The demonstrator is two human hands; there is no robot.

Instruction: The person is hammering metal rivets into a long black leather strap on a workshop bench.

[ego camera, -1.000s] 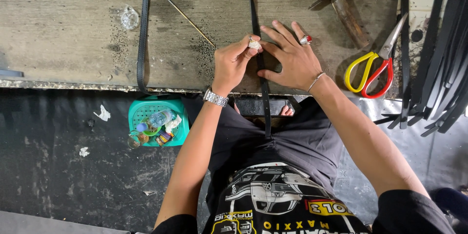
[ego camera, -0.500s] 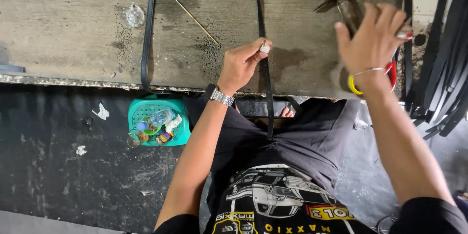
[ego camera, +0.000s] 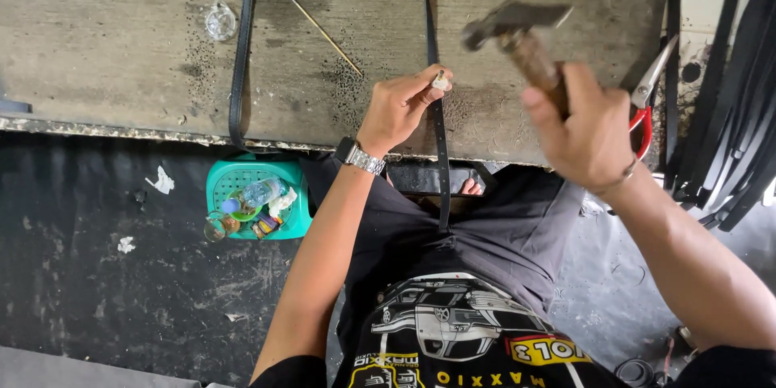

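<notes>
A small craft workshop, likely for leather strap work. The worn, stained wooden surface (ego camera: pixel 121 48) is pitted with punch marks and carries long black straps (ego camera: pixel 241 48), a hammer (ego camera: pixel 517 28), red-handled scissors (ego camera: pixel 647 105) and a thin rod (ego camera: pixel 317 26). More straps (ego camera: pixel 727 137) hang in a bundle at the right above the dark, littered floor (ego camera: pixel 97 291).

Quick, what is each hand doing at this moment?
Left hand: closed, pinching a small metal piece on the black strap.
Right hand: closed around the hammer, raised above the workbench.
</notes>
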